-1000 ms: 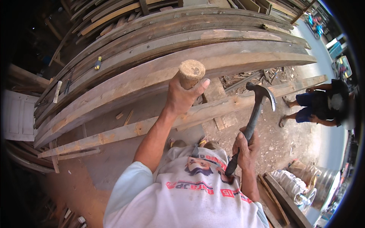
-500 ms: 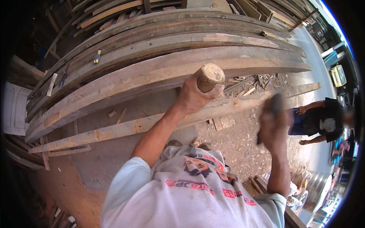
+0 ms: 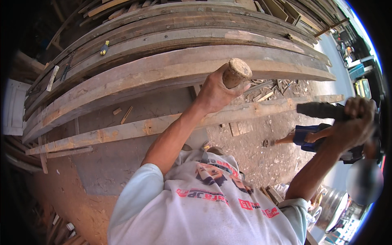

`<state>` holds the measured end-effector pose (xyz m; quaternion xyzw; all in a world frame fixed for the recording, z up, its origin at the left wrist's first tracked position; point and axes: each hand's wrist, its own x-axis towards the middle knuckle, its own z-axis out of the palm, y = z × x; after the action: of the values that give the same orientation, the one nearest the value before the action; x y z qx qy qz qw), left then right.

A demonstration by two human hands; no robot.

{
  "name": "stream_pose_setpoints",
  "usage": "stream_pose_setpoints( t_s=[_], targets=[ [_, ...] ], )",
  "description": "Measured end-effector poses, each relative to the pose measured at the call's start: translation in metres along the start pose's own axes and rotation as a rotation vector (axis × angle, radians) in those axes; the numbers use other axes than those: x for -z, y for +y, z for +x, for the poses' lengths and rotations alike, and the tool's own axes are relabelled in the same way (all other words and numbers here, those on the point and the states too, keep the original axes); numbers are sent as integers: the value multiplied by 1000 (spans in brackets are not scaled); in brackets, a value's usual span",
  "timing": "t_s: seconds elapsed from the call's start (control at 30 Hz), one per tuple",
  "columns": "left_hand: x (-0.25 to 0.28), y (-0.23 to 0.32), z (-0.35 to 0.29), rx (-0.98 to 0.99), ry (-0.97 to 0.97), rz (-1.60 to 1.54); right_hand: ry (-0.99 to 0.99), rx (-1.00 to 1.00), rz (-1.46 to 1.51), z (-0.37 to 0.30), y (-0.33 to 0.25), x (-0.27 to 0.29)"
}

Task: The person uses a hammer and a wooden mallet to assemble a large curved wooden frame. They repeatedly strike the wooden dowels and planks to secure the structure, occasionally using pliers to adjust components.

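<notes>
Wooden peg gripped in left hand, right hand clenched around hammer, long planks behind

There is only one view, from a wide fisheye camera worn on the person's head. It looks steeply down the person's own front, so the white shirt fills the lower middle, very near the lens. Both arms rise from it: the left hand near the centre, the right hand at the right rim. Further away, the long planks bend across the upper part, and the dirt floor lies under them.
</notes>
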<state>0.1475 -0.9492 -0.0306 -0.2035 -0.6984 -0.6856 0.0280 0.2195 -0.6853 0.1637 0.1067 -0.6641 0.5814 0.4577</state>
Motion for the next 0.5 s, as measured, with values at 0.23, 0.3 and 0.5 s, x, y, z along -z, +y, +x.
stream_pose_setpoints(
  t_s=[0.23, 0.3, 0.5],
  targets=[
    [1, -1, 7, -44, 29, 42, -1063, -525, -872, -98, 18, -33],
    [-2, -6, -1, -78, 72, 46, -978, -616, -776, -86, 13, -31],
    [2, -6, 1, -26, 53, 73, -103, -182, -269, 0, 15, -28]
  ],
)
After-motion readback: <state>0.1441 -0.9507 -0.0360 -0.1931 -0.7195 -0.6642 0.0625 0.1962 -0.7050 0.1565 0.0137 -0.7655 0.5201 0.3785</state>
